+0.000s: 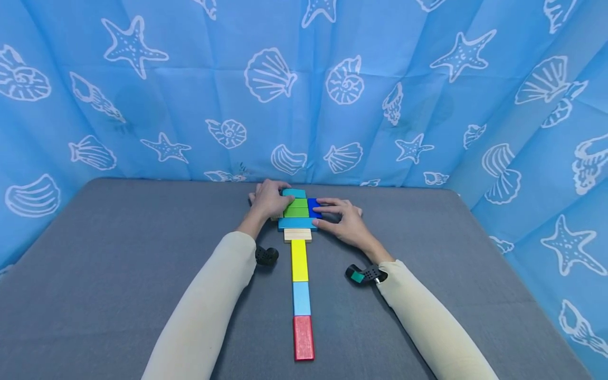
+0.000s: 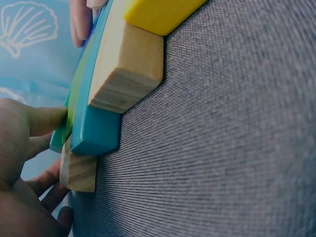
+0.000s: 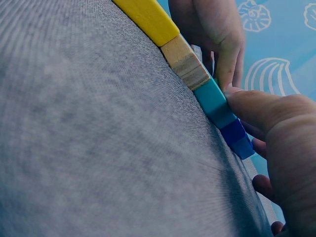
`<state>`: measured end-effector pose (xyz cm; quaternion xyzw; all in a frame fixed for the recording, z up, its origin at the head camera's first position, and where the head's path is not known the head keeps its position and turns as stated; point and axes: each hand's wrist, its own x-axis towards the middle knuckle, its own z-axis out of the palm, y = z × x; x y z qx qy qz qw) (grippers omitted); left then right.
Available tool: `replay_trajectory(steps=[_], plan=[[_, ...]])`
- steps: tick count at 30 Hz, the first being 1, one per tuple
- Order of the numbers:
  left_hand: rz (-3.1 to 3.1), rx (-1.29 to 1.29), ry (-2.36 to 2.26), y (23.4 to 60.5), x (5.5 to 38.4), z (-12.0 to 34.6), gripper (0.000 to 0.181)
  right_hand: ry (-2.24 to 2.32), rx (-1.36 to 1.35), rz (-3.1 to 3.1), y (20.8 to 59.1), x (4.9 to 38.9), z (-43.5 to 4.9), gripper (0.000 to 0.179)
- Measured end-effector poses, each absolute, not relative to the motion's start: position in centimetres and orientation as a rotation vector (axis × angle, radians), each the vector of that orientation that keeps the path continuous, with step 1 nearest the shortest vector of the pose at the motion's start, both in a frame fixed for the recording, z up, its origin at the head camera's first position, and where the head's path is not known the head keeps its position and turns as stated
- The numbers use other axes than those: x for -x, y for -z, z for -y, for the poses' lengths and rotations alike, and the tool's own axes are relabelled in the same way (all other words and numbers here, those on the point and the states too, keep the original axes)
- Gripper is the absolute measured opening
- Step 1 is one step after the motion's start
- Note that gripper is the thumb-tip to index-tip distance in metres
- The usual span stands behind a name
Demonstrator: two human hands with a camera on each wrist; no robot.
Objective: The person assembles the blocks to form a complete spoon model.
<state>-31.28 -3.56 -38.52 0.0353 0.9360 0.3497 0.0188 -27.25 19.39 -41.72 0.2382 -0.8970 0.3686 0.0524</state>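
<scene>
Flat painted blocks form a pattern on the table. My left hand [image 1: 271,198] is at its far left corner, thumb touching the top near the green blocks [image 1: 296,212] and the teal block [image 1: 294,193]. Its other fingertips lie by the end of a plain wooden block [image 2: 81,175], mostly hidden from above. On the other side, my right hand [image 1: 349,224] rests fingertips on the dark blue block [image 1: 312,203]. Its thumb touches the right end of the long blue block [image 1: 294,224]. Both hands have relaxed, spread fingers.
Toward me, a second wooden block [image 1: 297,235], a yellow block [image 1: 300,261], a light blue block [image 1: 301,299] and a red block [image 1: 304,339] run in a line. Grey cloth covers the table [image 1: 142,274]. A blue shell-print curtain [image 1: 190,95] hangs behind it.
</scene>
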Motion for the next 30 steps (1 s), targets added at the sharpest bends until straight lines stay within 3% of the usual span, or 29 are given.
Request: replay_trajectory(steps=[17, 30], plan=[[-2.927, -0.139, -0.902, 38.2, 31.2, 3.7, 0.045, -1.134, -0.716, 2.726, 41.6, 27.2, -19.3, 0.038], [-3.056, -0.305, -1.126, 38.2, 28.8, 7.0, 0.050, -1.130, -0.724, 2.725, 41.6, 27.2, -19.3, 0.040]])
